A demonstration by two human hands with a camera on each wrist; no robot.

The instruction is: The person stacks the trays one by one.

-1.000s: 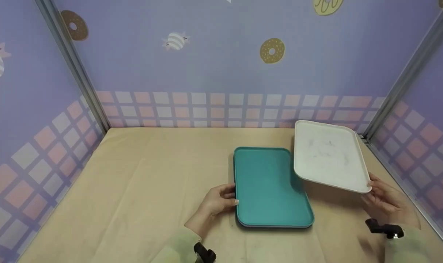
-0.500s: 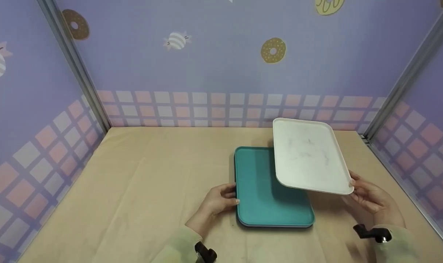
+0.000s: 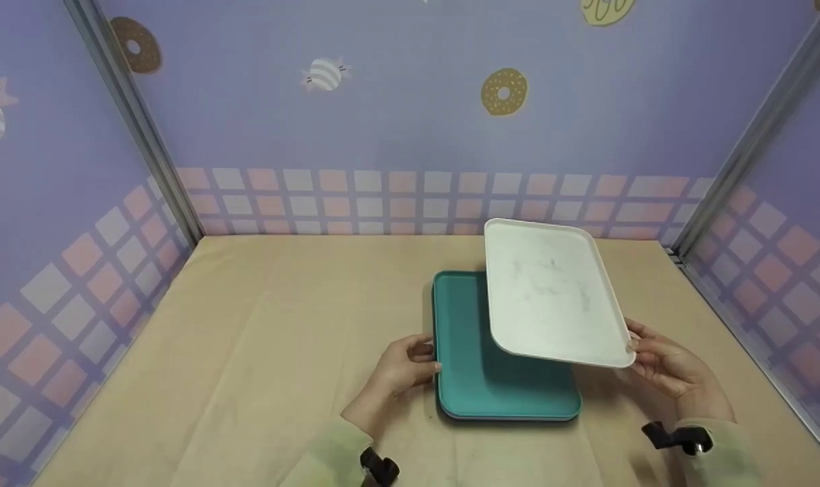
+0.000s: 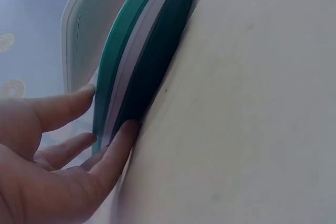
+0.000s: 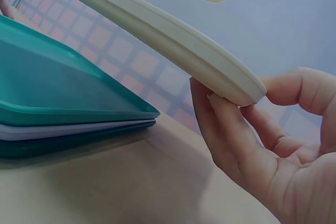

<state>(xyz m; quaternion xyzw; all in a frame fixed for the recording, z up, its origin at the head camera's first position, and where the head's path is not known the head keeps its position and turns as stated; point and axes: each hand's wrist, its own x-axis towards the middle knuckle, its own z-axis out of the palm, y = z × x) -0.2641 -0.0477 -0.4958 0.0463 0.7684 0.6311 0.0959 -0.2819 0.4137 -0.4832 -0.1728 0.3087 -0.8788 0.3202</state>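
Observation:
My right hand [image 3: 674,375] pinches the near right corner of a white tray [image 3: 552,291], thumb above and fingers beneath. This tray is tilted and raised above the right part of a stack; grey smudges mark its surface. The stack has a teal tray [image 3: 464,379] on top, a pale lilac tray [image 5: 31,131] in the middle and a dark teal tray [image 5: 26,149] at the bottom. At the stack's left side, my left hand [image 3: 396,372] holds the edge, its thumb at the top rim and its fingers lower along the side, as the left wrist view shows.
A beige cloth [image 3: 281,352] covers the table under the stack. A patterned back wall [image 3: 396,135] and side walls enclose the table, with a metal post [image 3: 139,128] at the left corner and another post [image 3: 741,142] at the right.
The white tray has moved left with my right hand, from beside the stack's right edge to over its right part. My left hand and the stack stay about where they were.

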